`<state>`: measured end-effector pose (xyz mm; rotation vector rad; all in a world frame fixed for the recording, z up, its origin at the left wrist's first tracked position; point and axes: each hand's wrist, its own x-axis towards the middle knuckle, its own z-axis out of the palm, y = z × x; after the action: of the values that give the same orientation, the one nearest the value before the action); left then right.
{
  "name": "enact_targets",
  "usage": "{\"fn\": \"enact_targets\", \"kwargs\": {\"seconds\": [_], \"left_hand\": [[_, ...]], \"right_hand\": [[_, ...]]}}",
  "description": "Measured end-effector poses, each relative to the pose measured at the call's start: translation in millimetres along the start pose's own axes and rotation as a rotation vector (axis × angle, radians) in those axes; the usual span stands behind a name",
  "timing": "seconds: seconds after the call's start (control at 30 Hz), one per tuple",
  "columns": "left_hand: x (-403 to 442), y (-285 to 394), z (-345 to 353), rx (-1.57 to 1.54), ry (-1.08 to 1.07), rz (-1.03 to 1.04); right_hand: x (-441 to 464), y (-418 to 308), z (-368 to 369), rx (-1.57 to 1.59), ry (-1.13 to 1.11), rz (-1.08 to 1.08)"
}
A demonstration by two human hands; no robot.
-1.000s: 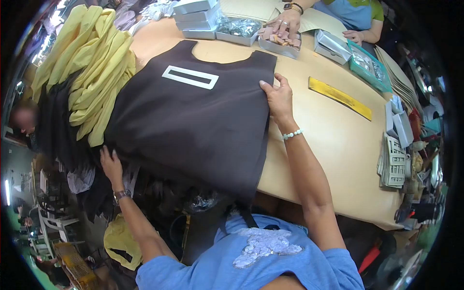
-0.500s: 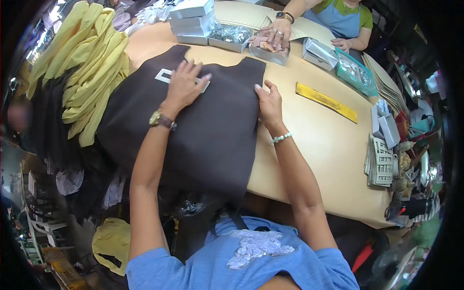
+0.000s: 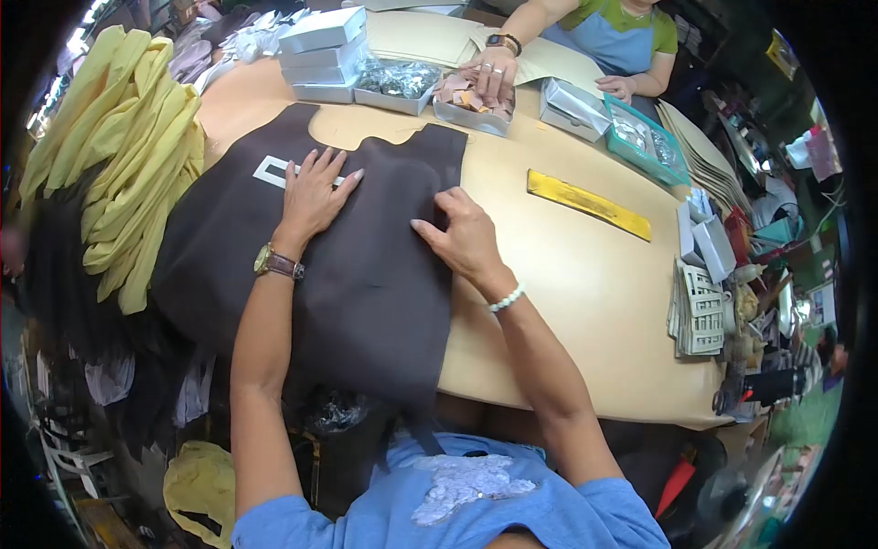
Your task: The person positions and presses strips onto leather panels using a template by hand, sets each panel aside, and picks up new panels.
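Note:
A dark sleeveless fabric piece (image 3: 366, 311) is spread over the table and hangs past its front edge. My left hand (image 3: 313, 197) lies flat on it with fingers spread, partly covering a white rectangular frame-shaped template (image 3: 272, 171). At the cloth's right edge is my right hand (image 3: 466, 233), its fingers bent and its thumb held apart, touching or just above the fabric. No grip on the cloth shows there.
Yellow cloth (image 3: 137, 156) is heaped at left. A yellow bar (image 3: 588, 205) lies right of the fabric. White boxes (image 3: 322, 46) and a teal tray (image 3: 647, 146) stand behind. Across the table, a co-worker's hand (image 3: 494, 73) reaches into a box of pinkish-tan pieces (image 3: 457, 110).
My right hand has moved in from beside the cloth onto its right edge, and its fingers have bent. My left hand stays at the white template. The whole view has shifted slightly.

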<state>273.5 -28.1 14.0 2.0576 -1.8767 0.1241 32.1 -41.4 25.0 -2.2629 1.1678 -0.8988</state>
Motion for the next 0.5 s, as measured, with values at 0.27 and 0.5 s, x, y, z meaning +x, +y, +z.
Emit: {"fn": "enact_targets", "kwargs": {"seconds": [0.27, 0.5], "left_hand": [[-1, -1, 0, 0.02, -0.001, 0.014], [-1, 2, -2, 0.032, -0.008, -0.003]], "right_hand": [[13, 7, -1, -0.137, -0.031, -0.022], [3, 28, -14, 0.35, -0.147, -0.032]]}}
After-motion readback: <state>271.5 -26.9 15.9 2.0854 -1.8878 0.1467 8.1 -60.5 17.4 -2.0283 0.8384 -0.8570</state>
